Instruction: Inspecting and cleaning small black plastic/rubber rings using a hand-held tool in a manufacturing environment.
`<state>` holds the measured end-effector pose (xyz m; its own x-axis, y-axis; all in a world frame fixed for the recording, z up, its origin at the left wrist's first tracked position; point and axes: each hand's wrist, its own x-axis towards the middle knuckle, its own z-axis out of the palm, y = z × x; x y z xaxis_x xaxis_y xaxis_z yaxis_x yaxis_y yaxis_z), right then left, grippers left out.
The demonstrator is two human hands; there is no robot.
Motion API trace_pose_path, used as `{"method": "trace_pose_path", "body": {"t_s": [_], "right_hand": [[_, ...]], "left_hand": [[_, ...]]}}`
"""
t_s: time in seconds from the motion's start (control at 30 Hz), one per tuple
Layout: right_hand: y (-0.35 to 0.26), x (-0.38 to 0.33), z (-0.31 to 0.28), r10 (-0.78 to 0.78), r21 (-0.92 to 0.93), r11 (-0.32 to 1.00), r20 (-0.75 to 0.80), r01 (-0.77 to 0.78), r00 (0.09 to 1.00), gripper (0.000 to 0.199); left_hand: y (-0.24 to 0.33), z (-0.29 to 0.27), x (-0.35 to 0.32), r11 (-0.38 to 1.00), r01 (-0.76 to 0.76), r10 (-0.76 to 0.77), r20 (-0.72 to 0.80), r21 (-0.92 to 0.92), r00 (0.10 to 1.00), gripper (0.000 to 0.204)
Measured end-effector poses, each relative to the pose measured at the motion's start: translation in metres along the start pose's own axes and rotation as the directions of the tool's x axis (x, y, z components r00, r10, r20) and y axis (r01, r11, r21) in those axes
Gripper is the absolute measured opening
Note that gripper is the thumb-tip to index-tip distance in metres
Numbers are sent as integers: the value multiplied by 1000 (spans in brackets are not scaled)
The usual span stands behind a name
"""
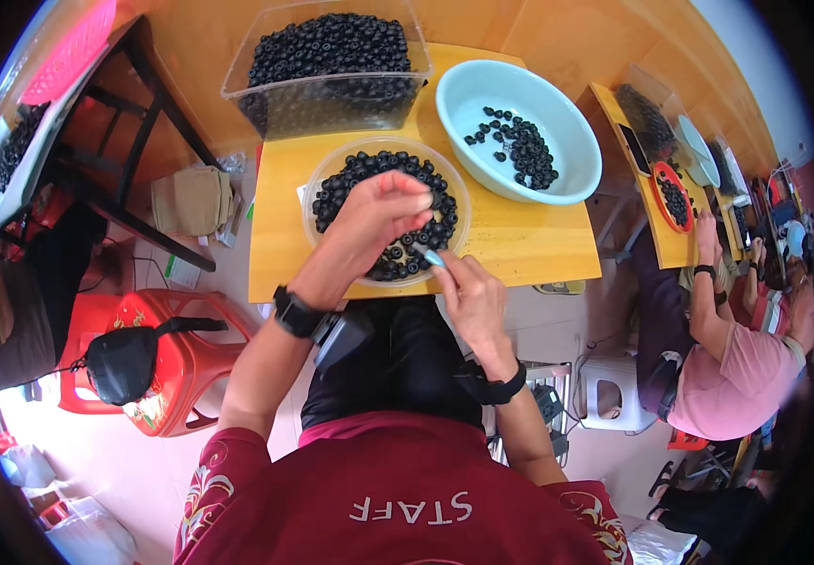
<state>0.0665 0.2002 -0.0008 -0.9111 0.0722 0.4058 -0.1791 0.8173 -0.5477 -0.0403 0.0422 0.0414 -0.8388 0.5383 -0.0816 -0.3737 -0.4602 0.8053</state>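
Note:
My left hand is closed in a pinch above the clear round tray. A small black round part shows at its fingertips, partly hidden by them. Small black ring-shaped parts lie in that tray, heaped around its sides. Lower and to the right, my right hand grips a small tool with a light blue handle. Its short pale tip points up and left, over the tray and near my left fingers; I cannot make out the tip's exact shape.
Behind the tray, a clear plastic bin holds many black parts. A light blue basin with fewer parts stands at the right of the yellow table. A red stool is at left. Another person works at a table on the right.

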Motion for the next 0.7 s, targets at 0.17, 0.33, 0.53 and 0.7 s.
{"method": "trace_pose_path", "body": {"t_s": [0.17, 0.33, 0.53, 0.7], "right_hand": [[1, -4, 6, -27, 50, 998, -36, 29, 999, 18], [3, -5, 6, -4, 76, 997, -21, 6, 1000, 17], [7, -4, 13, 8, 126, 992, -45, -2, 999, 18], [3, -1, 9, -64, 5, 998, -38, 64, 997, 17]], "left_hand": [[20, 45, 77, 995, -72, 64, 100, 75, 993, 27], [33, 58, 75, 992, -99, 84, 181, 75, 980, 48], [73, 55, 11, 983, -170, 126, 434, 65, 892, 74], [108, 86, -38, 919, -363, 359, 704, -153, 613, 80]]}}
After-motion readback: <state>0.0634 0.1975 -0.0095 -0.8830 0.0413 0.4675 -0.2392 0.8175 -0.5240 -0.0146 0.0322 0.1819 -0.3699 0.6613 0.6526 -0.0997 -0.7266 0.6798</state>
